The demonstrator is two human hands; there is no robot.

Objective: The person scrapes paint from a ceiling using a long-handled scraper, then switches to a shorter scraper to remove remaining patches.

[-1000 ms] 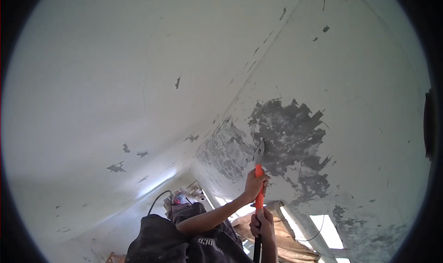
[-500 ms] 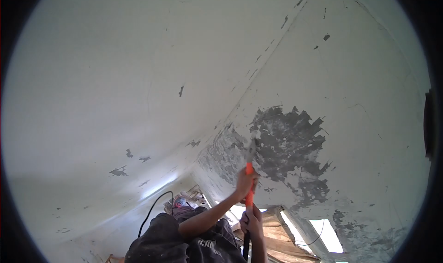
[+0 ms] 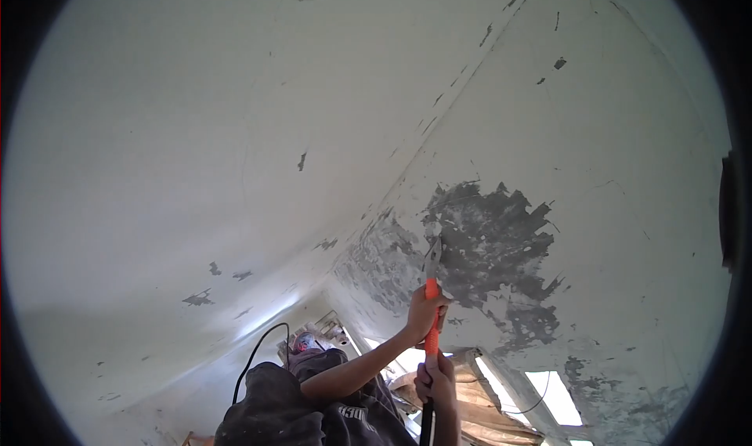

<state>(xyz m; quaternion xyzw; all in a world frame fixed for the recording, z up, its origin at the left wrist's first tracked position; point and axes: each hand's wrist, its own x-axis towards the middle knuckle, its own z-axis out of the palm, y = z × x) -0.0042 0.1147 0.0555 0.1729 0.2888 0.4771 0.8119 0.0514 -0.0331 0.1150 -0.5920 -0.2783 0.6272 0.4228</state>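
A long-handled scraper (image 3: 432, 343) with an orange grip, a dark lower end and a metal blade points up at the peeling surface. My left hand (image 3: 424, 315) is wrapped round the upper part of the orange grip, just below the blade. Lower down, my right hand (image 3: 438, 380) is closed round the handle near its dark end. The scraper blade lies over the left edge of a large grey bare patch (image 3: 497, 238), where pale paint has come off. Whether the blade edge touches the surface cannot be made out.
Pale painted surfaces (image 3: 196, 117) meet along a diagonal corner line, with smaller chipped spots. Below are bright window openings (image 3: 554, 399) and a brown sheet (image 3: 478, 403). A black cable (image 3: 254, 360) loops beside my dark clothing (image 3: 274, 407). A dark object (image 3: 728, 211) stands at the right edge.
Both hands and the scraper have shifted slightly right and a little down. The blade now shows more clearly. The grey patch looks much the same.
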